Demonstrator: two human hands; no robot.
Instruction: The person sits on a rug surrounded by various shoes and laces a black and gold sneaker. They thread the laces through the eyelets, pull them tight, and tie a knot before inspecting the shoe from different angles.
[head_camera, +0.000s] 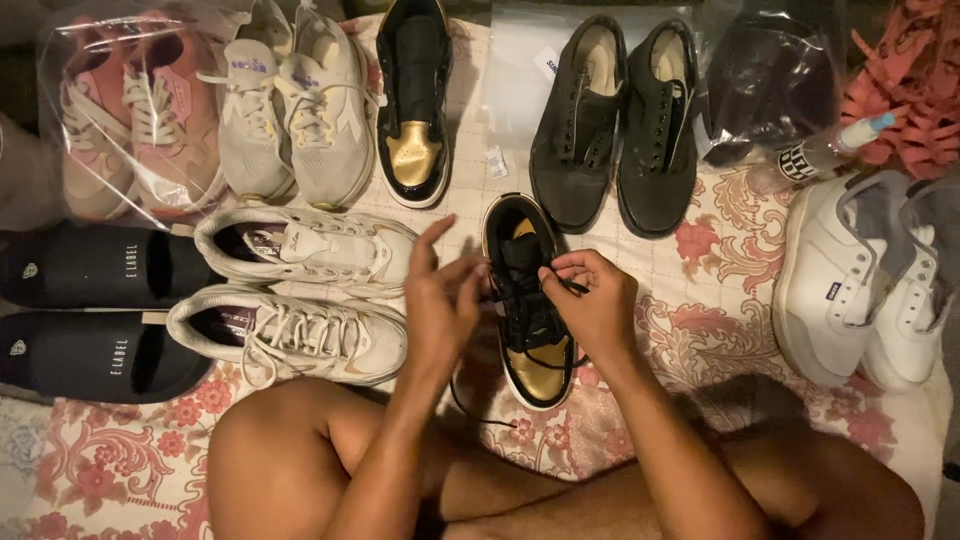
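**Both hands on the laces of a black-and-gold shoe**

Right hand (597, 300) pinches a black lace (574, 287) between thumb and fingertips, right over the shoe's tongue. Left hand (440, 295) sits at the shoe's left edge, fingers loosely spread, index raised; whether it grips lace end, can't tell. The black-and-gold shoe (530, 300) lies on a floral bedsheet (700, 320), toe pointing toward the person, just ahead of the crossed bare legs (290, 450). A loose lace end trails off the shoe toward the knees.

Left of the hands: two white sneakers (300, 290) lying sideways, then two black slippers (90, 310) at the edge. Farther back: matching black-and-gold shoe (413, 100), pair of off-white runners (295, 105), pink sneakers in a clear bag (130, 110), pair of black lace-ups (618, 120). Right side: white sneakers (860, 285), small spray bottle (825, 148).
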